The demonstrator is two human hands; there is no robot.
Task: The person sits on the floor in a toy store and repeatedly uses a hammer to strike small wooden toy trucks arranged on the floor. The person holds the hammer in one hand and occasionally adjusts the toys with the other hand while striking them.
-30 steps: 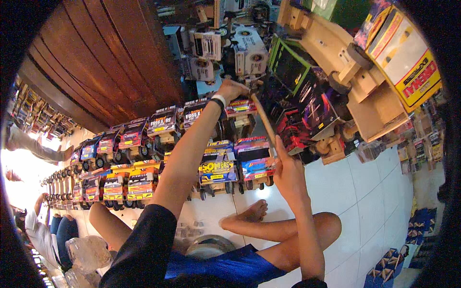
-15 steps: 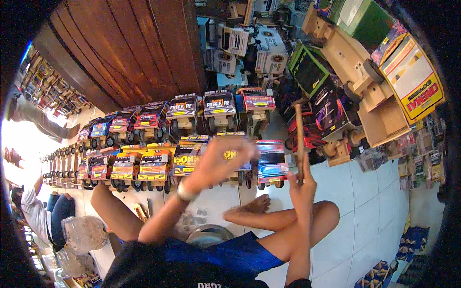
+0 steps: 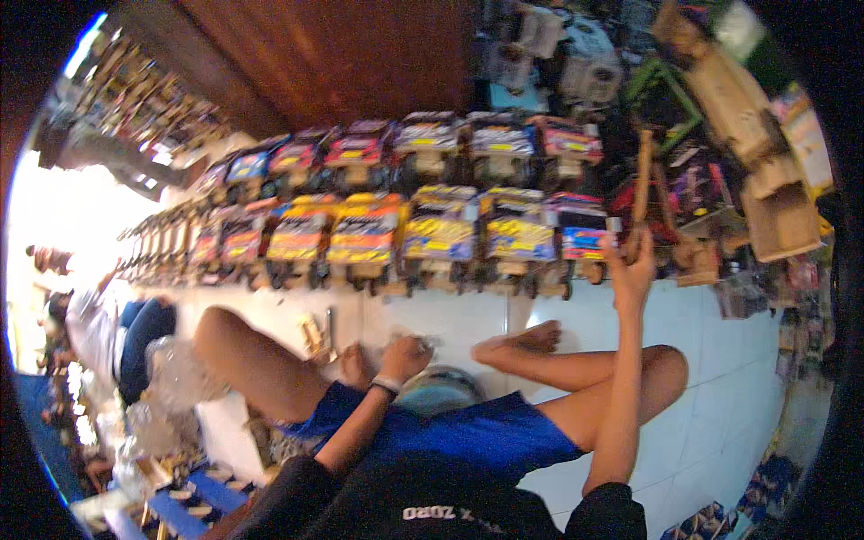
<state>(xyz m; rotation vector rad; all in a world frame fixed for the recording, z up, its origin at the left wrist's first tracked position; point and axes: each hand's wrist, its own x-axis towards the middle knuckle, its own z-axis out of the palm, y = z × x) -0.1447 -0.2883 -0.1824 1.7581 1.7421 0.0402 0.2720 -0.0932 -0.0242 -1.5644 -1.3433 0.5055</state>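
My right hand (image 3: 634, 274) is wrapped round the wooden handle of a hammer (image 3: 643, 180), which points up and away from me. Next to it is the end truck of the front row, a red and blue toy truck (image 3: 578, 227). Low over the floor, my left hand (image 3: 407, 357) has its fingers curled together beside a round tub (image 3: 441, 389) between my legs. Whatever those fingers hold is too small and blurred to name. Yellow and blue toy trucks (image 3: 438, 225) stand just beyond it.
A back row of toy trucks (image 3: 427, 139) stands before a dark wooden panel (image 3: 360, 63). Larger wooden truck bodies (image 3: 778, 216) are piled at right. Wood pieces (image 3: 315, 335) lie on the tiles near my left knee. Another person (image 3: 99, 333) sits at far left.
My left hand has dropped from over the front truck row to the floor near the tub. The right hand still holds the hammer. The whole view has shifted.
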